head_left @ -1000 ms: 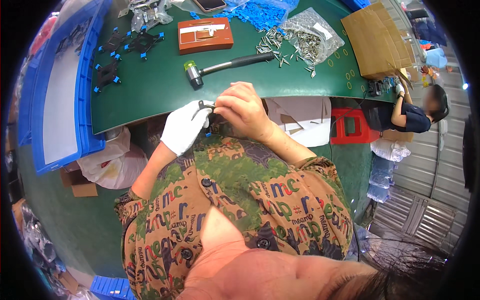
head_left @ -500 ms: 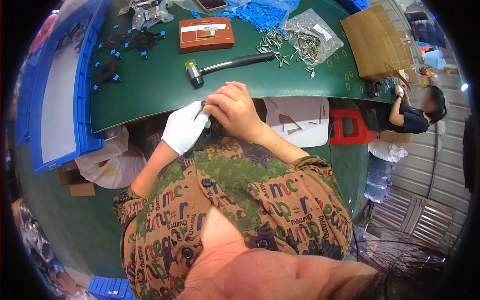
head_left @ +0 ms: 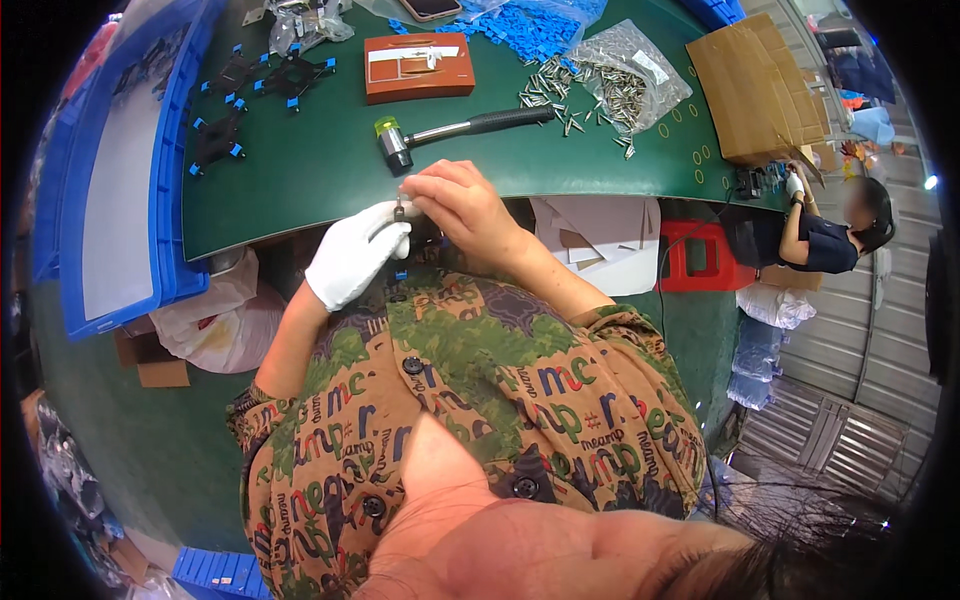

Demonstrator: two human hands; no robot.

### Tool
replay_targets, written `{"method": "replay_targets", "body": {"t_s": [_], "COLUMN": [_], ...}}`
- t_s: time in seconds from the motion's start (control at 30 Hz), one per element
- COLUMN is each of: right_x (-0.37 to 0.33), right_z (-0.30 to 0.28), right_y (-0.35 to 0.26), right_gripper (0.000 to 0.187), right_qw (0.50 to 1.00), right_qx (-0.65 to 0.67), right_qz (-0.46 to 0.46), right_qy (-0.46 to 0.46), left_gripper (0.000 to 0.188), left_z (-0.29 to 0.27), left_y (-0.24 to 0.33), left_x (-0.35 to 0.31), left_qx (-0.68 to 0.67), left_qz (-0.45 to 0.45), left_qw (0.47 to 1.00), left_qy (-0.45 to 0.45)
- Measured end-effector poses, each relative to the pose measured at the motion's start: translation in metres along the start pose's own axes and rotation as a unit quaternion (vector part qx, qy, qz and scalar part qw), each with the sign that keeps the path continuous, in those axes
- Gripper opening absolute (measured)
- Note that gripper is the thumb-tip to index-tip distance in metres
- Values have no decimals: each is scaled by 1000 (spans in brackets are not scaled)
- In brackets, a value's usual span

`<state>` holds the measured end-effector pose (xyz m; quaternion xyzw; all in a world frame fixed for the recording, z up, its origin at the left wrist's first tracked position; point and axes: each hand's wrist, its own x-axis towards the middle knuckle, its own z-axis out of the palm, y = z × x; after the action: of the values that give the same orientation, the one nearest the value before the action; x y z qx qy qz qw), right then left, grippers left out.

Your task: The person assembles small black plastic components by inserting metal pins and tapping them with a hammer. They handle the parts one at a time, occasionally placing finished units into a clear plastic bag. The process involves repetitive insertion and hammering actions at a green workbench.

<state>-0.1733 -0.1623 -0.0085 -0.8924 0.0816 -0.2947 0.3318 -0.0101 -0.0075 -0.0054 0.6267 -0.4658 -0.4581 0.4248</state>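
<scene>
My left hand (head_left: pixel 352 258), in a white glove, is closed on a dark bracket-like part (head_left: pixel 400 214) just off the table's near edge. A blue tip (head_left: pixel 402 275) shows below the fingers; most of the part is hidden by the hands and the dark background. My right hand (head_left: pixel 468 218) is bare, its fingers pinched together at the part's upper end. Between its fingertips and the part stands a small, thin metal pin (head_left: pixel 399 199). Beyond the hands lies a mallet (head_left: pixel 450 130) with a black grip and a yellow-and-black head.
On the green table (head_left: pixel 300 170) are black frames with blue tips (head_left: pixel 290 80), a red-brown box (head_left: pixel 418 70), blue pieces (head_left: pixel 530 30), metal pins (head_left: pixel 550 85) and a clear bag (head_left: pixel 640 80). A blue crate (head_left: pixel 165 200) stands left, a carton (head_left: pixel 755 90) right, near a co-worker (head_left: pixel 830 230).
My hands have drawn slightly apart, the left moving down and left. The dark part and the thin pin now show between them. The mallet and other table items have not been moved.
</scene>
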Motion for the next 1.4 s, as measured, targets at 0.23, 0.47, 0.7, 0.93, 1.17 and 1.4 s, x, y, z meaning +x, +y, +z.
{"method": "replay_targets", "body": {"t_s": [0.23, 0.47, 0.7, 0.93, 1.17, 1.4], "right_x": [3, -9, -28, -32, -6, 56], "right_z": [-1, 12, 28, 29, -39, -139], "right_y": [-3, 0, 0, 1, 31, 152], "right_gripper": [27, 22, 25, 27, 25, 17], "right_qw": [984, 979, 985, 987, 967, 899], "right_qx": [-104, -144, -136, -128, -223, -410], "right_qz": [-125, -146, -102, -91, -112, 144], "right_qy": [-71, -16, 25, 29, 44, 58], "left_gripper": [29, 27, 27, 28, 31, 30], "left_z": [-13, -8, 1, 5, 8, 11], "left_y": [10, 7, 3, -12, -4, -3], "left_x": [-7, -12, -18, -16, -12, -7], "left_qx": [-4, -67, -130, -145, -120, -136], "left_qz": [-73, -91, -96, -69, -89, -84], "left_qw": [993, 988, 982, 984, 985, 983], "left_qy": [-97, -104, -97, -83, -87, -95]}}
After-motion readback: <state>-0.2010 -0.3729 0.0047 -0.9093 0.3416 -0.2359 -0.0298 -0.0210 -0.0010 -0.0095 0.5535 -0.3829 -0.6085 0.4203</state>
